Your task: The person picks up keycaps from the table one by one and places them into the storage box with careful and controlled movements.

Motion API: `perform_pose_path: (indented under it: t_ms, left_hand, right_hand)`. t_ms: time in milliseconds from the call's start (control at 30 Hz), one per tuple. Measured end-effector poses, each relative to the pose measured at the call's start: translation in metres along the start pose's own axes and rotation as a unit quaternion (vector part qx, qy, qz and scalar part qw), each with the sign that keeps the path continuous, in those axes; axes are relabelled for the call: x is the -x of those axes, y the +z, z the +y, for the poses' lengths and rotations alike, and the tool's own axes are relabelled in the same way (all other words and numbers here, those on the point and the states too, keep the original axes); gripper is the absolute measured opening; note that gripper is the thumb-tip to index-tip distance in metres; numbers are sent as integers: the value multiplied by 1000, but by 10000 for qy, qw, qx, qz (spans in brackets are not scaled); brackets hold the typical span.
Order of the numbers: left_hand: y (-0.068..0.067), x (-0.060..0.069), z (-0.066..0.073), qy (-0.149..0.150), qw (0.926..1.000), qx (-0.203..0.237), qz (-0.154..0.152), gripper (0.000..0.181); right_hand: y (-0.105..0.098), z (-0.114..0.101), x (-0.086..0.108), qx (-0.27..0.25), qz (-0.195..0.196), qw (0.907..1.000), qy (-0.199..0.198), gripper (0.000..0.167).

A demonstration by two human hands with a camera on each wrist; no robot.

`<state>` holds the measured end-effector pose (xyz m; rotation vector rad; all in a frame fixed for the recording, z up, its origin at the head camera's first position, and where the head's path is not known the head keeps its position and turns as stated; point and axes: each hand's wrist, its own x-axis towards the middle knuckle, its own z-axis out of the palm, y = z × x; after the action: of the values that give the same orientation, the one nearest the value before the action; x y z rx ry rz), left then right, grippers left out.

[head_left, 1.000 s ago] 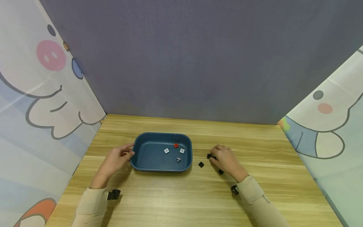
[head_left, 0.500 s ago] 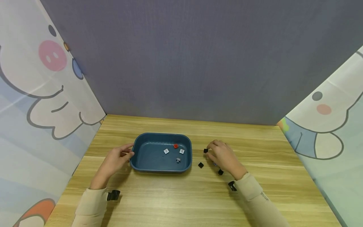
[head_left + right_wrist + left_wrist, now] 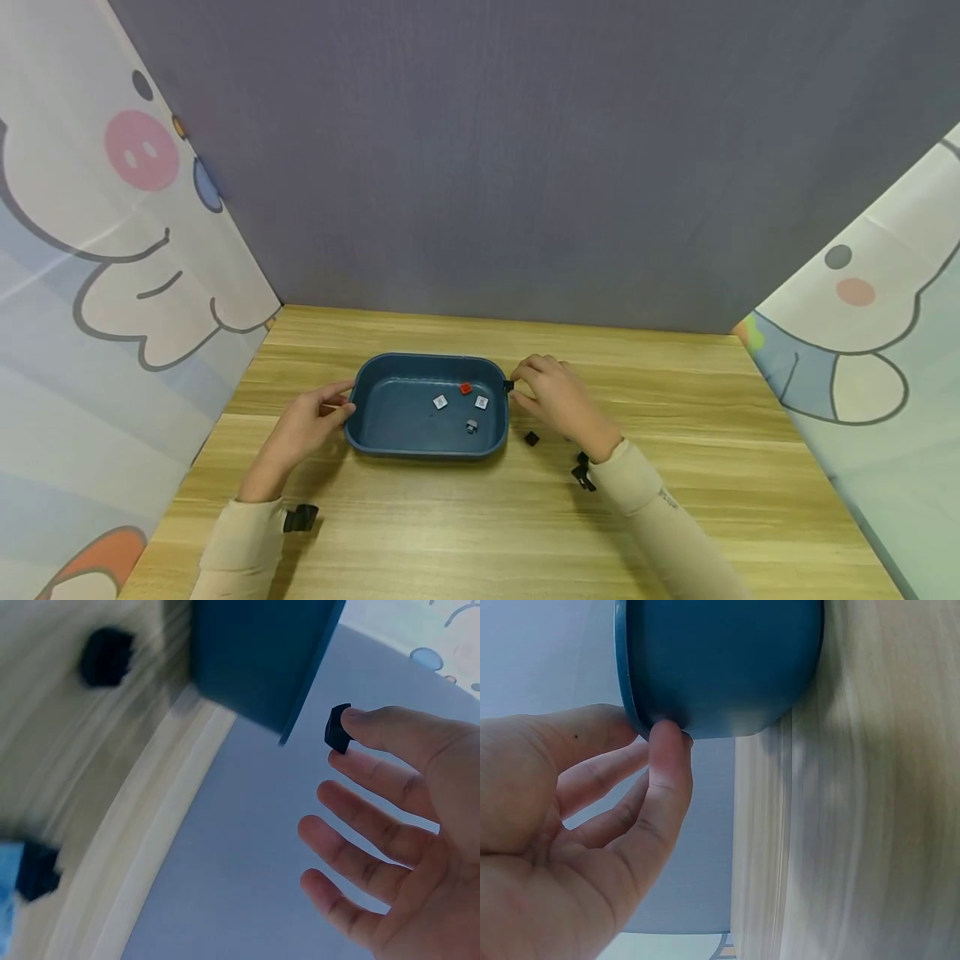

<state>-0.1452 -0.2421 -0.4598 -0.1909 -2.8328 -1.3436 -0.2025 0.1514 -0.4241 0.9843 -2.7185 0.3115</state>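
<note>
A small black keycap-like piece (image 3: 337, 729) is pinched between the thumb and index finger of my right hand (image 3: 557, 398); its other fingers are spread loosely. In the head view the piece overlaps the right rim of a dark blue plastic tray (image 3: 420, 443), while the right wrist view has it just off the tray's edge. My left hand (image 3: 303, 427) holds the tray's left end, thumb and index finger at the rim. Inside the tray lie two white pieces, one of them a white square piece (image 3: 440, 402), plus a red piece (image 3: 466, 388) and a grey piece (image 3: 472, 426).
Right of the tray, a black piece (image 3: 532, 438) lies on the wooden table (image 3: 420, 533). Another black piece (image 3: 582, 457) is partly covered by the right wrist's camera mount (image 3: 582, 477). A grey panel (image 3: 480, 167) stands behind the table.
My right hand has moved left from the loose pieces to the tray's right rim, bringing a black piece along. My left hand and the tray have stayed put.
</note>
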Motion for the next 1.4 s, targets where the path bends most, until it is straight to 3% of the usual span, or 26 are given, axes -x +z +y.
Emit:
perform_pose_path:
  t_ms: [267,567,1400]
  left_hand:
    - [0,0,2,-14,10000,-21,-5,43]
    - [-1,-1,5,-92,9999,-21,-41,44]
    - [-1,0,2,-134,9999,-75,-57,44]
  right_hand:
    - [1,-18,-16,-228,-147,9995,-147,20]
    - [4,-31,-30,-149,-144,9992,-343,22]
    - [10,-41,-38,-277,-17,9978,-601,22]
